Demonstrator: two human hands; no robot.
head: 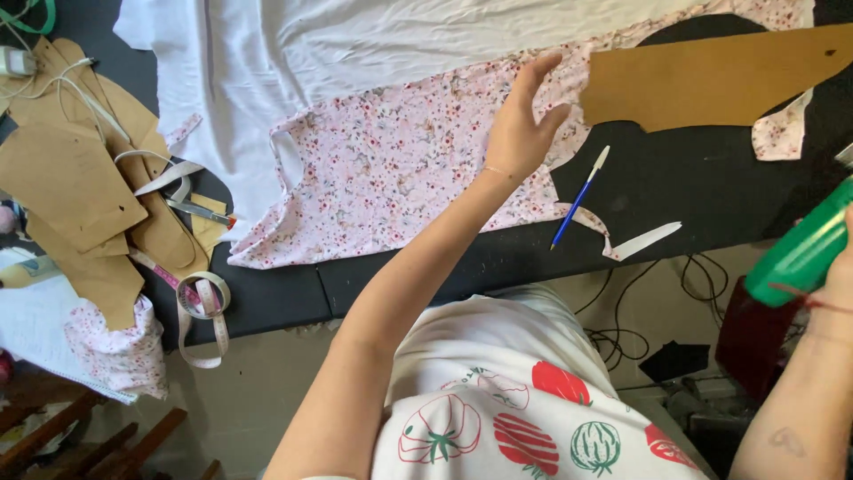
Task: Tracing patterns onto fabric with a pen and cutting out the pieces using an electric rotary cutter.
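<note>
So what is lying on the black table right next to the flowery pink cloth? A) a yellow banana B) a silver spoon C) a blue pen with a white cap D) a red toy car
C: a blue pen with a white cap lies slanted on the black table, just right of the flowery pink cloth and the left hand.

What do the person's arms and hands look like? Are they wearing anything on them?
Both arms are bare, with no sleeves showing. The left hand has a thin bracelet at the wrist. The right hand is mostly out of the picture; a thin red string circles its wrist, and a small faint heart-shaped mark sits on that forearm.
</note>
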